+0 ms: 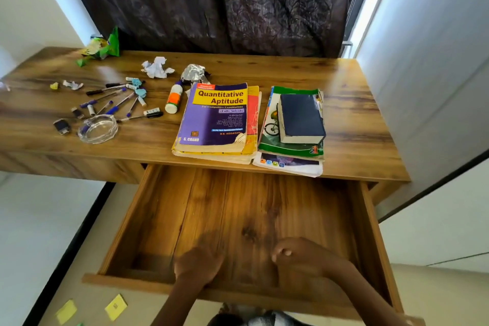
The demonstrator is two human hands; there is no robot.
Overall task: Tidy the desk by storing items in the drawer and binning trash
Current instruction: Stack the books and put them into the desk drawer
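Head view. The wooden pull-out drawer (158,219) stands open below the wood-grain desk top (344,114); I see nothing inside it. My left hand (197,263) hangs over the drawer's near edge, blurred, fingers loosely curled, holding nothing. My right hand (297,255) hovers beside it, fingers loosely bent, holding nothing.

On the desk, centre: purple-and-yellow "Quantitative Aptitude" paperback (217,119) atop a yellow stack. Just right of it, a thick navy hardback book (301,116) lies on a green-covered magazine (272,135). Left of the paperback, a white glue bottle with orange label (174,98) on its side.

Far left: scattered blue and black ballpoint pens (116,99), a clear glass ashtray (98,128). Behind: crumpled white paper ball (157,67), crushed silver foil wad (193,73), green snack wrapper (102,47) at the back corner
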